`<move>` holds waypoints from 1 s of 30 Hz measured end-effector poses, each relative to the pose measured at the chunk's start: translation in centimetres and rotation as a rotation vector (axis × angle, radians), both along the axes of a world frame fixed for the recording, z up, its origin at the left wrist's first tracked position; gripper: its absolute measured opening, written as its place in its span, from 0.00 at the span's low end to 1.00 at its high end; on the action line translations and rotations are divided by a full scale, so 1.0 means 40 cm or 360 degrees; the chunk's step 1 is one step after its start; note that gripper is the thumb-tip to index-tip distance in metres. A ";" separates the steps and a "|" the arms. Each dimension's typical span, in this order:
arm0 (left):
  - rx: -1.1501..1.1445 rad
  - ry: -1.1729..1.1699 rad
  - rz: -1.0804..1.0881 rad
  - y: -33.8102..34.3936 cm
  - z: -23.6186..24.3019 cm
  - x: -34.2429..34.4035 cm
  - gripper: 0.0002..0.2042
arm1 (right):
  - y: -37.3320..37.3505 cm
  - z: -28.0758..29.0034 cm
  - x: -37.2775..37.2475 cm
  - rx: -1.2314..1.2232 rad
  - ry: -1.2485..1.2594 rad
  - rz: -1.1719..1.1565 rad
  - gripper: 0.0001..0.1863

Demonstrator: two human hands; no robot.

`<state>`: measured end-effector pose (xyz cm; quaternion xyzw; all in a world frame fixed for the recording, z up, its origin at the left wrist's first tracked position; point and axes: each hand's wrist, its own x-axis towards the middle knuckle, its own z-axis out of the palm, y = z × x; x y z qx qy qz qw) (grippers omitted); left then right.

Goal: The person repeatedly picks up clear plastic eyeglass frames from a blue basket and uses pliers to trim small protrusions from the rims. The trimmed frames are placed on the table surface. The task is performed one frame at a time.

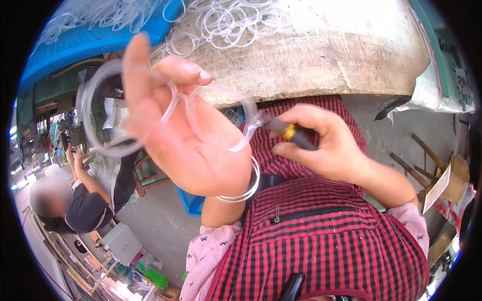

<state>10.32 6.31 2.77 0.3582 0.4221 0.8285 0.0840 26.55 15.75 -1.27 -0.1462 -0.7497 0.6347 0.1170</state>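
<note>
My left hand (201, 155) is raised, palm up, its fingers smeared by motion. It holds a clear plastic frame of two joined rings (86, 120), like an eyeglass frame. One ring lies left of the fingers, the other over the palm. My right hand (334, 145) is closed round small pliers (304, 138) with black and yellow handles. The jaws point left and meet the outer edge of the right-hand ring; whether they grip it is too blurred to tell.
On the worn pale tabletop (326, 60) lies a heap of similar clear frames (226, 22). A blue basket (75, 60) at far left holds more. Another person (88, 205) works at left beside machinery. A wooden stool (454, 178) stands at right.
</note>
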 end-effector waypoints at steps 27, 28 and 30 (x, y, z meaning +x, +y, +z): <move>-0.1327 0.1799 0.0589 0.015 0.035 -0.285 0.13 | 0.020 -0.047 0.073 -0.1497 -0.0161 0.0317 0.33; -0.1270 0.2006 0.0631 0.097 0.005 -0.324 0.13 | 0.014 -0.026 0.070 -0.1456 -0.0175 0.0360 0.36; -0.1561 0.2323 0.0670 0.195 -0.113 -0.419 0.11 | 0.008 -0.011 0.085 -0.1336 -0.0234 0.0382 0.39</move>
